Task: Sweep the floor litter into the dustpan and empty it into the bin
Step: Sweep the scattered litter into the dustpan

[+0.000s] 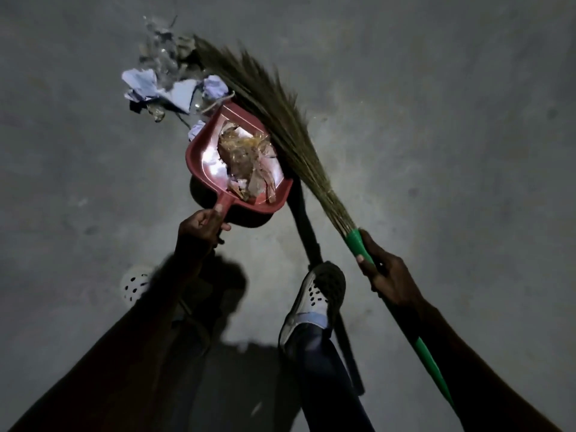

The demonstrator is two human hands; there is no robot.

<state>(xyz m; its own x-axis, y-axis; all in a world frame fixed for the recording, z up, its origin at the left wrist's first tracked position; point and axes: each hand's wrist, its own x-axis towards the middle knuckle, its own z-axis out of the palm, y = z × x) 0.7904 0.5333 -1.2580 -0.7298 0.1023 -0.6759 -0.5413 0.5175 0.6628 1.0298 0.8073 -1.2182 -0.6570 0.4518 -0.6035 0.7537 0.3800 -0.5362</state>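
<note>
A red dustpan (202, 148) sits in the middle of the view with its mouth toward a litter pile (162, 85) of crumpled white paper and grey scraps. Brown and clear wrappers (249, 163) lie inside the pan. My left hand (202, 227) grips the pan's short red handle. My right hand (383, 275) grips the green handle of a grass broom (280, 113). The broom's bristles run along the pan's right side up to the far side of the pile.
The floor (436, 120) is bare grey concrete, dimly lit. My two feet in white perforated shoes (314, 300) stand below the pan. Dark shadows of my body, the pan and the broom fall between them.
</note>
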